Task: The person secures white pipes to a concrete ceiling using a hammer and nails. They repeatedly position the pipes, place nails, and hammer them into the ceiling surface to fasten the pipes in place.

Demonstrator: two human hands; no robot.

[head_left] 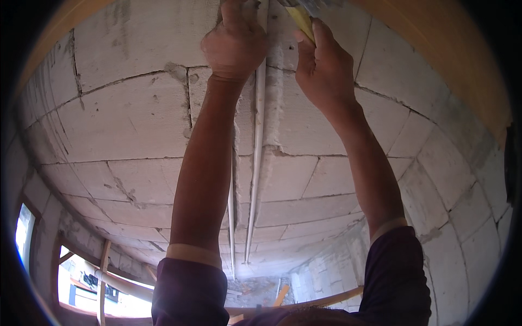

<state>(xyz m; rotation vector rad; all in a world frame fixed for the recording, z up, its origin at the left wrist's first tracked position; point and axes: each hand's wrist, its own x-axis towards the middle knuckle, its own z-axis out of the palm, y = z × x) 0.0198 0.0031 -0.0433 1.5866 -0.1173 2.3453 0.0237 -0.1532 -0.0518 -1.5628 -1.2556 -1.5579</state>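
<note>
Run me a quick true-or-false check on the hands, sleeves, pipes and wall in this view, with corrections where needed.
1. The right hand grips a yellow-handled tool. True.
2. The left hand is at the bottom of the picture. False: it is near the top, close by the longer white pipe; whether it touches the pipe is unclear.
3. A second, shorter-looking white pipe shows to the left of the longer one. True.
4. The wall is smooth and has no joints. False: it is of pale blocks with visible joints.
5. The dark sleeves reach both wrists. False: both forearms are bare.
</note>
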